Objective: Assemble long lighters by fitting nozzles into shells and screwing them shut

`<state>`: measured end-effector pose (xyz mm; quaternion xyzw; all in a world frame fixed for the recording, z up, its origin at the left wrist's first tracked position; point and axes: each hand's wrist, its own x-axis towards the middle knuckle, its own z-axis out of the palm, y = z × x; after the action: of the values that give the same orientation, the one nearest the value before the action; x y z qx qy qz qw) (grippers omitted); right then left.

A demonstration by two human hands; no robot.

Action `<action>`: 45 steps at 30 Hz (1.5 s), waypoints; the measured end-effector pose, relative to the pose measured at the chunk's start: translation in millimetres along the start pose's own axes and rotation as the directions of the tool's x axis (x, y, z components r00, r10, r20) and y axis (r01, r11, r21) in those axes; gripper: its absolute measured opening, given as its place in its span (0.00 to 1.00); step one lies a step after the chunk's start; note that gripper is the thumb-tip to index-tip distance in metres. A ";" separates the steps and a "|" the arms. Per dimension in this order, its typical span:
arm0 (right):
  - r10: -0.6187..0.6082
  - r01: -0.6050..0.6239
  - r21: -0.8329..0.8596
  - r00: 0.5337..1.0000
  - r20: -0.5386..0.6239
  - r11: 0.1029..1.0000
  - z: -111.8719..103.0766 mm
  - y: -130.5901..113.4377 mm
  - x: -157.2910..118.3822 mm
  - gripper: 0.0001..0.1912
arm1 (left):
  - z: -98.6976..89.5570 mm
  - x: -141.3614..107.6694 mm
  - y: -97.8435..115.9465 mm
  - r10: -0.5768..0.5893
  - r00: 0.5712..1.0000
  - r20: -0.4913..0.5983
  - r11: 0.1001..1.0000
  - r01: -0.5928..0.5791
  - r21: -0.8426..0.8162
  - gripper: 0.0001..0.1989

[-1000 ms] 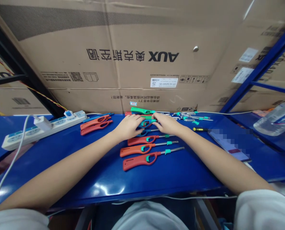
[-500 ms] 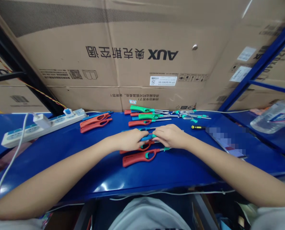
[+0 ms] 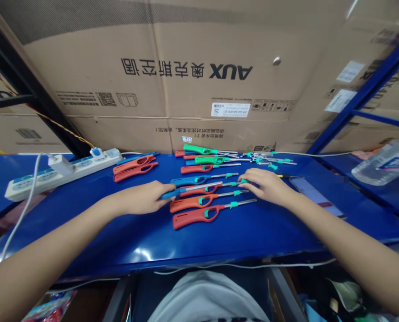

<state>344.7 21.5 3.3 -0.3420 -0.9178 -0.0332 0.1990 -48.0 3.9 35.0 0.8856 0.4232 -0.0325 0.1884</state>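
My left hand [image 3: 145, 197] is closed on the handle of a blue stick lighter [image 3: 170, 194], whose metal tube points right above the lighters on the table. Fingers pinched, my right hand [image 3: 269, 185] holds a small green plastic piece [image 3: 244, 181], near the tube tips. Beneath the held lighter lie another blue lighter [image 3: 191, 180], a red lighter [image 3: 199, 191] partly covered by it, an orange lighter [image 3: 189, 203] and a red lighter [image 3: 189, 219] in front. Green pieces sit on their tubes or in their trigger openings.
Several lighters [image 3: 195, 169] and a pile of metal tubes with green pieces [image 3: 273, 160] lie at the back. Red lighters [image 3: 132, 172] rest beside a power strip [image 3: 35, 181] at left. A phone [image 3: 316, 197] and a plastic bottle [image 3: 380, 165] are on the right.
My hands were together at the blue lighter. They have moved apart: the left hand leftward with the lighter, the right hand rightward with the green piece.
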 end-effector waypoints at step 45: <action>0.221 -0.193 -0.191 0.965 0.139 0.962 52.0 30.4 113.8 0.11 | 19.1 112.8 -9.2 0.202 0.873 -0.444 0.979 -0.190 0.073 0.16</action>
<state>268.2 124.9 -2.6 -0.4540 -0.8833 -0.0658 0.0963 19.1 85.5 -9.9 0.9099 0.3628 0.1864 0.0758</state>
